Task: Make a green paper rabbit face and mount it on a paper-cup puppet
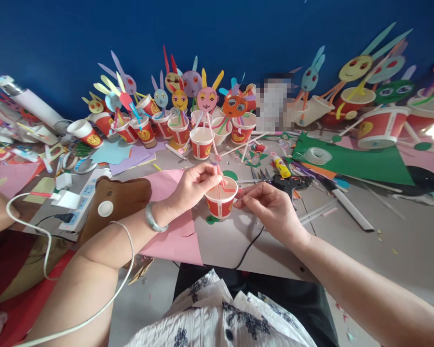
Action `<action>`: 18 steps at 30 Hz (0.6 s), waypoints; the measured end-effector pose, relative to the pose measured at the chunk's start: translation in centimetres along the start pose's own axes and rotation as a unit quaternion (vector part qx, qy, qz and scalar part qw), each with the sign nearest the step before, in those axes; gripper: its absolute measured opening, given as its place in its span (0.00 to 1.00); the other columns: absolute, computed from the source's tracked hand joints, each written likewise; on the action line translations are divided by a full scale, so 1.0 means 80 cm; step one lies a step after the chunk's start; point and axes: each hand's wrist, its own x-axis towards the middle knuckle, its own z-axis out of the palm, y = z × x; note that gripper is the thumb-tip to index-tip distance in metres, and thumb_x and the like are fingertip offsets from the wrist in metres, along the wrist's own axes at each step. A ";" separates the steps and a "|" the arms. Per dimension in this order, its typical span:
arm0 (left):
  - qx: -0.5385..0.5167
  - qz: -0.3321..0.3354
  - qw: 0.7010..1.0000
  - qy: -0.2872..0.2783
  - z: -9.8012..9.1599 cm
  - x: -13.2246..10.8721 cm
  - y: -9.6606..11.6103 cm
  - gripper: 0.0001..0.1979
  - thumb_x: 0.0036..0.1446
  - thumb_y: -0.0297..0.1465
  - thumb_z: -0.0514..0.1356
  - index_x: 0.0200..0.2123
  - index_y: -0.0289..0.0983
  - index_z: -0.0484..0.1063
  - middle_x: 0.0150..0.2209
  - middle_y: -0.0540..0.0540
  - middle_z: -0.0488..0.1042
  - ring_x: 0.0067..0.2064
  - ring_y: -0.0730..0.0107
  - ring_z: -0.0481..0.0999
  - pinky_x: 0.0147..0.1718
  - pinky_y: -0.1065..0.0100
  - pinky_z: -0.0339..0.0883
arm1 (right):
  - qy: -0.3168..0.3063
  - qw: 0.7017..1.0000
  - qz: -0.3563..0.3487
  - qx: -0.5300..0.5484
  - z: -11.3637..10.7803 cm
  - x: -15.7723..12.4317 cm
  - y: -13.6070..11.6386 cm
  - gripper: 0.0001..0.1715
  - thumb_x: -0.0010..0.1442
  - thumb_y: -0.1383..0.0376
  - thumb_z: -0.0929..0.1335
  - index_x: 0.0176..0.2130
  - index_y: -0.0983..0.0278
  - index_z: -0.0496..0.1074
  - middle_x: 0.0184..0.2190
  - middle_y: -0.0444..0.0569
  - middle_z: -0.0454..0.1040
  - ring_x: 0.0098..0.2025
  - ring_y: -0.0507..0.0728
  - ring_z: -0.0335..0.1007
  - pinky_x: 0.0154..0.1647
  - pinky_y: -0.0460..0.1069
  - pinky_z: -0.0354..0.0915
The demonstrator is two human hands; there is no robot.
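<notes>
A red and white paper cup (221,208) stands upright on the table between my hands. My left hand (199,185) reaches over its rim, pinching pink drinking straws (217,173); a bent pink end lies inside the cup. My right hand (269,206) is beside the cup's right side, thumb and fingers pressed together near the wall. Whatever those fingertips hold, if anything, I cannot make out. Green paper circles (212,220) lie by the cup's base, and another green circle (230,175) is behind it.
Behind stand several cup figures (207,99) with paper faces and ears. Pink paper (169,246) and a power strip (80,202) are at left. To the right lie a black glue gun (291,182), a yellow glue stick (282,166), a utility knife (350,207) and green paper (365,161). A white cable (128,241) crosses my left arm.
</notes>
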 end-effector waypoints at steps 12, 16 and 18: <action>0.011 0.017 0.999 -0.033 0.001 -0.005 -0.005 0.09 0.59 0.35 0.69 0.35 0.36 0.75 0.35 0.49 0.79 0.37 0.74 0.78 0.40 0.71 0.73 | -0.004 1.000 -0.010 0.005 0.002 -0.002 0.004 0.23 0.53 0.48 0.78 0.37 0.61 0.74 0.34 0.50 0.80 0.34 0.56 0.77 0.38 0.52 0.77; 0.018 0.015 0.999 -0.039 -0.001 -0.006 -0.008 0.09 0.59 0.36 0.68 0.36 0.36 0.75 0.36 0.48 0.79 0.38 0.73 0.78 0.40 0.71 0.73 | -0.011 1.000 -0.010 -0.005 0.002 -0.001 0.005 0.23 0.55 0.46 0.77 0.36 0.62 0.75 0.33 0.49 0.80 0.32 0.56 0.77 0.37 0.53 0.77; 0.023 0.019 0.999 -0.038 -0.001 -0.005 -0.009 0.10 0.59 0.37 0.68 0.36 0.36 0.74 0.36 0.48 0.79 0.38 0.73 0.78 0.41 0.71 0.73 | -0.007 0.999 -0.034 -0.011 0.003 0.000 0.004 0.22 0.56 0.47 0.76 0.35 0.61 0.75 0.33 0.49 0.79 0.33 0.56 0.77 0.38 0.53 0.77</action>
